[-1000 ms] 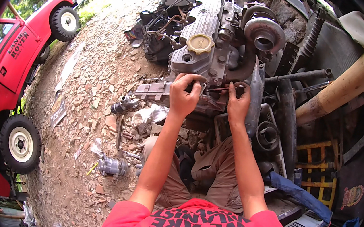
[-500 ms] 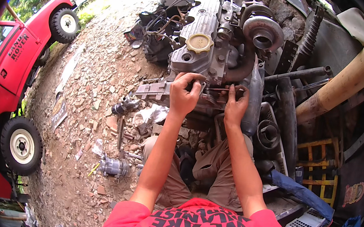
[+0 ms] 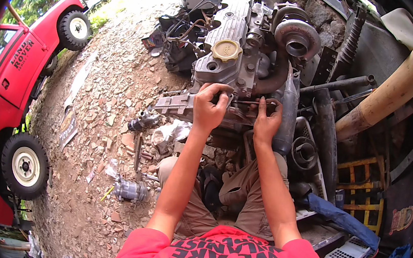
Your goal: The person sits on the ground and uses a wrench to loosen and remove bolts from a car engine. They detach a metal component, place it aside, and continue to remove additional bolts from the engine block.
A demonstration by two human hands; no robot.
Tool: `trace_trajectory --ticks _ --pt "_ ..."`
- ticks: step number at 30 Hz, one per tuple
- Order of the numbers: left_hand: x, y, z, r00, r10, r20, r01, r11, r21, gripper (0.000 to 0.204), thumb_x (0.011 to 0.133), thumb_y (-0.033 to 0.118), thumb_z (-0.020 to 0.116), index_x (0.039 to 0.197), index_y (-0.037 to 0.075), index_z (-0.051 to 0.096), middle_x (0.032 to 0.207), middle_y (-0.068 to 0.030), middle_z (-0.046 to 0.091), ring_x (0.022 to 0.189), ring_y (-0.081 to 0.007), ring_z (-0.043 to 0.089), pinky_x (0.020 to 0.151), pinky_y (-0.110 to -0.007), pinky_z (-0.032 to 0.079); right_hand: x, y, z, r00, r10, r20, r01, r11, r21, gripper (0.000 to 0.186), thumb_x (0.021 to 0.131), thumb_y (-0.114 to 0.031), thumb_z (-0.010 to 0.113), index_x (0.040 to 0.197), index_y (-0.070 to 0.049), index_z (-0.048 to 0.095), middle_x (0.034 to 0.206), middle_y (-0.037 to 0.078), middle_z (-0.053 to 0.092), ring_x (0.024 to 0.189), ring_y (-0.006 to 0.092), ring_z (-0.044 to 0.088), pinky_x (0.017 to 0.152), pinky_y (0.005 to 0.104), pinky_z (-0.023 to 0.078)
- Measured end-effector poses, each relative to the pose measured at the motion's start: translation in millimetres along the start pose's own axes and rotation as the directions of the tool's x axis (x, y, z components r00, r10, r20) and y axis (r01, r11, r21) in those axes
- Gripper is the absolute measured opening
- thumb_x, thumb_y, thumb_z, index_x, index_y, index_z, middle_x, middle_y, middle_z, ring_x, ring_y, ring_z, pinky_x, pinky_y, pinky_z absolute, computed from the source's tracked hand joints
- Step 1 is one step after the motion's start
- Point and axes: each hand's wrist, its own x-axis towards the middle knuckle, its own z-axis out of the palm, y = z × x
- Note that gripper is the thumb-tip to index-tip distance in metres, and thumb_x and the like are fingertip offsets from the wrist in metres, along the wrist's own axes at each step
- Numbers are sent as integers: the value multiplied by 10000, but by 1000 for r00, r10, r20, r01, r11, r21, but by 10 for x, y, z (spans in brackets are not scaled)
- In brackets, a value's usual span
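An engine (image 3: 231, 27) stands in front of me, with a ribbed silver cover, a round tan cap (image 3: 226, 50) and a turbocharger (image 3: 297, 40) on its right side. At its near end, both hands are at a thin reddish-brown metal rod (image 3: 246, 102) lying crosswise. My right hand (image 3: 267, 120) pinches the rod's right end between thumb and fingers. My left hand (image 3: 210, 108) is closed, thumb against curled fingers, at the rod's left end beside a small ring-like part. The exact kind of rod is too small to make out.
A gearbox-like casting (image 3: 172, 105) juts left of my left hand. A cylindrical metal part (image 3: 129, 190) and tools lie on stony ground. To the right are a dark cylinder (image 3: 288, 113), pipes, a bamboo pole (image 3: 389, 93) and a yellow grate (image 3: 363, 187). A red vehicle (image 3: 12, 86) stands far left.
Almost nothing differs: both hands keep their place at the rod, and the view has shifted very slightly.
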Motion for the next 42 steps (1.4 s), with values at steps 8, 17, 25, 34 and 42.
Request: trace_trajectory --ticks 8,17,25,34,42 --pt "9 -1 5 1000 17 -3 -17 1000 7 170 778 19 574 875 21 713 839 -112 699 844 -262 638 774 -349 502 48 15 -79 997 -32 71 36 997 -61 122 946 -90 621 969 -17 526 857 62 640 739 135 665 654 251 509" --pt "-9 -20 3 1000 5 3 -5 1000 -9 192 796 29 567 905 34 725 841 -109 686 835 -220 634 780 -315 488 63 18 -183 987 -20 160 27 999 -39 108 957 -85 601 1008 -7 546 892 76 645 781 143 668 701 252 504" --pt "-8 -38 10 1000 17 -2 -18 1000 -8 190 789 26 564 896 21 721 834 -107 689 845 -223 633 784 -316 486 100 52 -278 964 -180 195 229 936 -267 210 867 -150 741 944 -24 592 839 49 665 703 100 612 669 235 476" --pt "-269 110 33 870 408 -276 -291 878 380 245 705 -34 605 917 72 664 921 -77 634 922 -293 597 934 -422 416 118 -53 -323 942 -274 195 336 779 -529 349 767 -246 832 880 -1 611 703 95 651 620 104 553 565 276 449" --pt "-606 111 -69 907 421 -11 -409 888 212 291 696 -46 615 970 44 651 952 -88 639 945 -289 598 895 -393 437 240 -273 -366 945 -99 313 246 844 -476 344 784 -223 816 957 2 621 765 68 666 675 93 583 605 260 459"
